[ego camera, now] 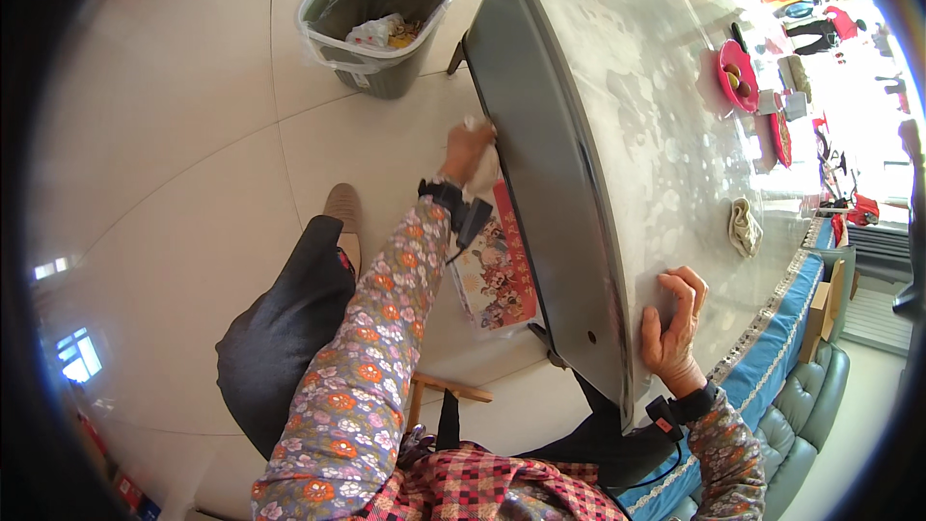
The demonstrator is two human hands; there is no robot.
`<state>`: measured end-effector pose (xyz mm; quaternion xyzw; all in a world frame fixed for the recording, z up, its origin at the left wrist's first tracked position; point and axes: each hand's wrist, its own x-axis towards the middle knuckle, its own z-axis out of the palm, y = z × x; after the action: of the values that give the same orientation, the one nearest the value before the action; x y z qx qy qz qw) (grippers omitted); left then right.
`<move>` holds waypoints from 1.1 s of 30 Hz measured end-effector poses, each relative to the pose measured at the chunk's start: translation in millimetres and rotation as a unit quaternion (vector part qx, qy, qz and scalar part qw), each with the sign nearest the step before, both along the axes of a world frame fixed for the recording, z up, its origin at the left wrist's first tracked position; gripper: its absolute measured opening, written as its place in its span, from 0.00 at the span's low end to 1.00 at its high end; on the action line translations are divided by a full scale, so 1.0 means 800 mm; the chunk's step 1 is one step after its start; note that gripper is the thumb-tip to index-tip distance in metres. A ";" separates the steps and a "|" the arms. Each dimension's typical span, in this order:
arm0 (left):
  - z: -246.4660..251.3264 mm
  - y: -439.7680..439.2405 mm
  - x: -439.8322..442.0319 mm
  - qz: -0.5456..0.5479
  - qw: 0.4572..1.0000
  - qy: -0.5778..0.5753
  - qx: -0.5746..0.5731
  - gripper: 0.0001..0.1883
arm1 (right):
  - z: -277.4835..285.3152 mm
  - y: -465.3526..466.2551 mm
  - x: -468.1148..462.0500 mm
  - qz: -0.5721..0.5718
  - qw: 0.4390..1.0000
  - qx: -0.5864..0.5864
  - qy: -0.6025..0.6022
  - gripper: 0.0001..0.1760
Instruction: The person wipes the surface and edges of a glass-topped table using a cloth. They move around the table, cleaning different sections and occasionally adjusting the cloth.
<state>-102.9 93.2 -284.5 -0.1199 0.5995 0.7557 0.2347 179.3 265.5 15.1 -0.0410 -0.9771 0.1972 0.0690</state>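
Observation:
My left hand reaches down beside a table and grips a pale cloth, partly hidden by the hand. The hand is at the lower edge of the table's grey side panel. My right hand rests on the tabletop near its edge, fingers bent and apart, holding nothing. The top has a clear, glossy covering with cloudy patches. A crumpled beige cloth lies on it, beyond my right hand.
A lined waste bin containing rubbish stands near the table leg. A printed red-and-white package lies low beside the panel. A pink fruit dish sits farther along the tabletop. At right is a green padded sofa; a person stands far off.

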 end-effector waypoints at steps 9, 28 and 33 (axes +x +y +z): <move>-0.009 0.012 0.042 0.039 0.988 0.102 -0.106 0.11 | 0.000 0.000 0.001 -0.003 1.000 0.000 -0.007 0.25; -0.026 -0.007 -0.201 0.008 0.784 0.410 -0.466 0.08 | 0.001 0.006 0.006 -0.008 0.999 0.004 -0.049 0.27; -0.041 -0.002 -0.210 0.054 0.982 0.117 -0.139 0.07 | -0.001 0.007 0.007 -0.002 0.999 0.000 -0.045 0.27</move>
<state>-270.9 91.6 -317.4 -0.0945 0.7148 0.6852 0.1030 184.8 271.0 14.6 -0.0522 -0.9791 0.1947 0.0253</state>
